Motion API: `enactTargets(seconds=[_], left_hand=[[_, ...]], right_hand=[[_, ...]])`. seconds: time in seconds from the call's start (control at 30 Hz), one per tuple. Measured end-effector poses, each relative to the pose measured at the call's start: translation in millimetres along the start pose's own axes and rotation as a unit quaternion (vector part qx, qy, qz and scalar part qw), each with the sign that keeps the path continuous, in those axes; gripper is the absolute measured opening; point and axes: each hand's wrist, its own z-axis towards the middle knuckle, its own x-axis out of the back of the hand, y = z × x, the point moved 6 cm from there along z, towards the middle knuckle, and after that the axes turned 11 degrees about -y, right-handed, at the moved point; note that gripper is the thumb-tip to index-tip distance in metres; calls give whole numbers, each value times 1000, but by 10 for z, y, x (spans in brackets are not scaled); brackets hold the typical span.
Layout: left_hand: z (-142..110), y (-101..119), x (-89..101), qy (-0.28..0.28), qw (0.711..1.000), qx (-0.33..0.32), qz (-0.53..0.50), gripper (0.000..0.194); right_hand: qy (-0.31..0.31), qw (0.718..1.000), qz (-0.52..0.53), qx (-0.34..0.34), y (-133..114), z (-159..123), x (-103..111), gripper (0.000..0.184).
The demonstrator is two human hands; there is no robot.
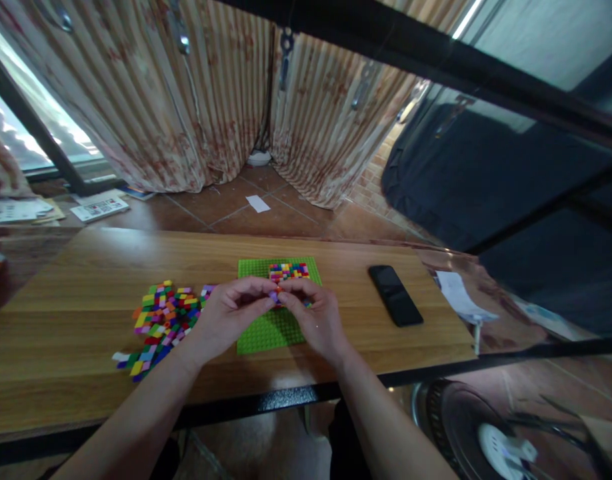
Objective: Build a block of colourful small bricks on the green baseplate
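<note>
Both hands meet above a green studded baseplate (266, 335). My left hand (235, 308) pinches small toy bricks (275, 295), purple and orange-red, between thumb and forefinger. From the other side my right hand (317, 315) grips the same little bricks with its thumb and forefinger. Just behind the fingertips, a block of many-coloured bricks (289, 270) sits on the baseplate, its near part hidden by the hands. To the left of my left hand lies a loose pile of coloured bricks (166, 313) on the wooden table (76, 320).
A black phone (396, 295) lies on the table to the right. Beyond the table's right end is a white paper (463, 297). A fan-like round object (461, 427) stands below the right front edge. Long striped curtains (201, 100) hang behind the table.
</note>
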Motion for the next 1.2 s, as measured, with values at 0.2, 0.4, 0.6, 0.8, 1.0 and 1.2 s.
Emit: enactTargets(seconds=[0.2, 0.4, 0.6, 0.8, 1.0, 1.2], left_hand=[[4, -3, -33, 34, 999, -13, 14, 17], [3, 12, -23, 40, 998, -29, 47, 19], [26, -6, -39, -6, 1000, -10, -6, 26], [36, -20, -53, -3, 999, 3, -48, 25], [42, -135, 69, 46, 998, 37, 10, 22], [42, -229, 142, 76, 992, 75, 62, 21]], right_hand=[[26, 999, 33, 1, 34, -12, -3, 12], [-9, 999, 0, 32, -11, -28, -4, 22], [-53, 992, -75, 91, -143, -31, 14, 15], [-30, 993, -73, 90, -153, -31, 56, 9], [32, 994, -95, 30, -9, -32, 397, 12], [-53, 976, -210, 31, 60, -46, 398, 12]])
